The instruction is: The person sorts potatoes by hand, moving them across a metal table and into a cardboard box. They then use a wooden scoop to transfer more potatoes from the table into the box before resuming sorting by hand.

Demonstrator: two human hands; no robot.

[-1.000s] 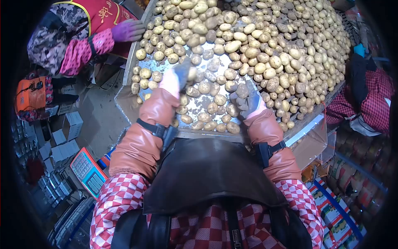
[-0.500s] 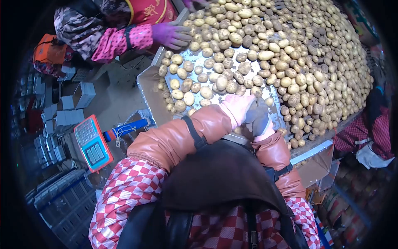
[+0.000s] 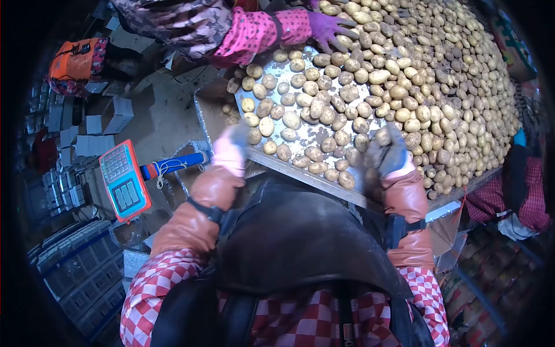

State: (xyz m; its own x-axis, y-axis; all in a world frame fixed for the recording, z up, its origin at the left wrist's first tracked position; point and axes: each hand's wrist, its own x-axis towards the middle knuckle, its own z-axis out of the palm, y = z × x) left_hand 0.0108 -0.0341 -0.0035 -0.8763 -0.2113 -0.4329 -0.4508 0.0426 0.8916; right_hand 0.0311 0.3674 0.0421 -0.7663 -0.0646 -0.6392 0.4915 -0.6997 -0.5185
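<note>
Many potatoes (image 3: 341, 139) lie on the metal sorting table (image 3: 315, 180), spread thinly near me and heaped thickly to the right and behind. My left hand (image 3: 232, 144), gloved and smeared by motion, is at the table's left front corner, over the edge by the cardboard box (image 3: 211, 107); its fingers are not clear. At the front right of the tray area, my right hand (image 3: 388, 153), in a grey glove, is curled with a potato (image 3: 383, 137) at its fingertips.
A co-worker's purple-gloved hand (image 3: 332, 28) reaches onto the potatoes at the back left. A scale display (image 3: 124, 182) on a blue post stands left. Another person's checked sleeve (image 3: 532, 194) shows at right, and a cardboard box (image 3: 445, 234) sits below the table's right front edge.
My hands, which were together at the front middle, have parted: the left swung left to the corner, the right moved slightly right. The co-worker's hand reached farther right over the potatoes.
</note>
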